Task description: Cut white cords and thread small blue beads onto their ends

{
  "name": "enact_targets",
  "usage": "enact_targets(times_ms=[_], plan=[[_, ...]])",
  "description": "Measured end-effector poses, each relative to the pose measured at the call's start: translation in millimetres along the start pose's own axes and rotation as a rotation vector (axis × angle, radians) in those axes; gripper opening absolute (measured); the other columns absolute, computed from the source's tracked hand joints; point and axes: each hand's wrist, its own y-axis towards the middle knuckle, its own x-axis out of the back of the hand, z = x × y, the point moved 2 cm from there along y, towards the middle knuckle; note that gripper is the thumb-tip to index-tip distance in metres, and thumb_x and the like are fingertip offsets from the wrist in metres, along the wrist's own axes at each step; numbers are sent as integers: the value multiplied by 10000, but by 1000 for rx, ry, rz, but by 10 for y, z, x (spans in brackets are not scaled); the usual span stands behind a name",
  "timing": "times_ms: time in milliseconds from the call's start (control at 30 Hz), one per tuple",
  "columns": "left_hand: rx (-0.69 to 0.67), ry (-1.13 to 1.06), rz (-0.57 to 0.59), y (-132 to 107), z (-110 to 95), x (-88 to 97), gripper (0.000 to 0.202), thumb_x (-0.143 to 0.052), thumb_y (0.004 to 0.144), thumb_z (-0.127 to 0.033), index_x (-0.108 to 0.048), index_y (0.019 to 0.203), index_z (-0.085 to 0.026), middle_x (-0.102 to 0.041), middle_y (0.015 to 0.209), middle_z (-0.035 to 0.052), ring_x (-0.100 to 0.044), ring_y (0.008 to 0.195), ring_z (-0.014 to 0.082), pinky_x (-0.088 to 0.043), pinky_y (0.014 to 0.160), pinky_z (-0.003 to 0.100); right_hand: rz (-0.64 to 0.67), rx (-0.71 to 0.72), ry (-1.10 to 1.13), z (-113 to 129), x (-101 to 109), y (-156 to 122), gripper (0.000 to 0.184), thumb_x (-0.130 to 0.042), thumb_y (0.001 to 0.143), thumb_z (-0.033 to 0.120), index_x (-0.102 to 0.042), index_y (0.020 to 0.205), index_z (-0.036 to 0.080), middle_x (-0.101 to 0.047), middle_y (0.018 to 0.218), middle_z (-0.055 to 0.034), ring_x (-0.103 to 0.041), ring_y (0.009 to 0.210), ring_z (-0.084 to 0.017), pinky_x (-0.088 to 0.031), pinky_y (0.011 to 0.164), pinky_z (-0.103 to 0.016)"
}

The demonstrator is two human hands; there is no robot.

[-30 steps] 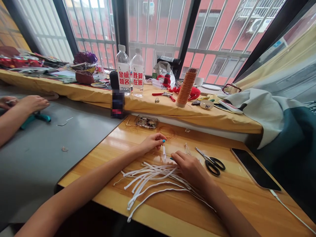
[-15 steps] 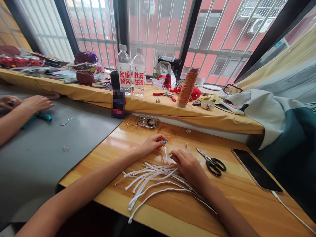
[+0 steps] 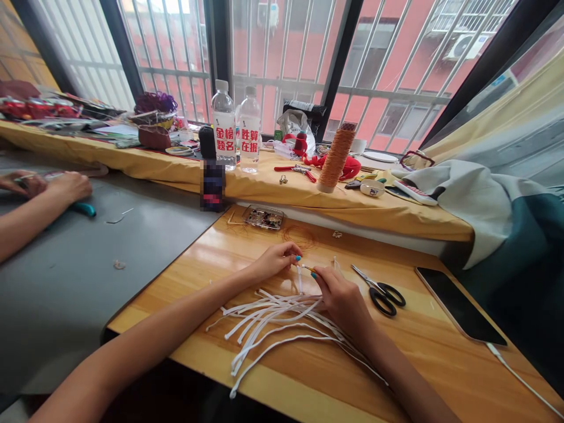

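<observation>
Left hand is pinching a white strip, right hand a thin tool; scissors are lying apart, right, inside the table's edge.

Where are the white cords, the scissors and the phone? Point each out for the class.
White cords (image 3: 306, 304): head view, on the crossing strands.
Scissors (image 3: 374, 285): head view, where the handles join the blades.
Phone (image 3: 460, 306): head view, middle of the dark screen.

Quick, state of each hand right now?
Left hand: closed, pinching a white cord.
Right hand: closed, holding a thin tool; exact type unclear.
</observation>
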Motion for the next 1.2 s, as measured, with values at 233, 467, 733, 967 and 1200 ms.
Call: enact_targets(times_ms=[233,467,733,967,1200], plan=[[-3,106,6,-13,-34,-10,130,-462,744,-219,-516,826,-133,-525,657,-21,-439,534,67,-353,520,181,282,-156,15,12,-26,19,255,-257,874,230,-509,862,193,-631,646,-21,-584,550,-165,-341,479,-239],[-21,169,14,-11,-4,-6,147,-454,747,-199,-535,852,-136,-552,705,-6,-460,587,82,-362,552,184,264,-128,39,11,-4,1,130,-363,848,260,-477,857,197,-617,663,-5,-561,529,-140,-312,472,-221],[-23,241,17,-10,-22,1,156,-447,752,-172,-547,866,-135,-568,741,0,-484,646,93,-374,599,187,122,78,-163,82,102,52,213,-359,850,228,-549,782,162,-553,713,-48,-497,609,-140,-313,561,-232],[-29,276,23,-23,-48,-7,149,-444,755,-183,-548,853,-142,-556,718,-11,-475,630,90,-372,589,184,94,117,-153,68,27,20,270,-342,863,217,-428,1111,151,-588,813,-55,-543,631,-143,-343,520,-222],[-64,298,48,-36,-94,-25,152,-438,751,-156,-549,851,-137,-583,809,15,-512,736,109,-387,659,193,155,139,-197,69,6,0,382,-391,796,96,-420,1156,219,-557,806,-25,-501,541,-104,-324,456,-193]])
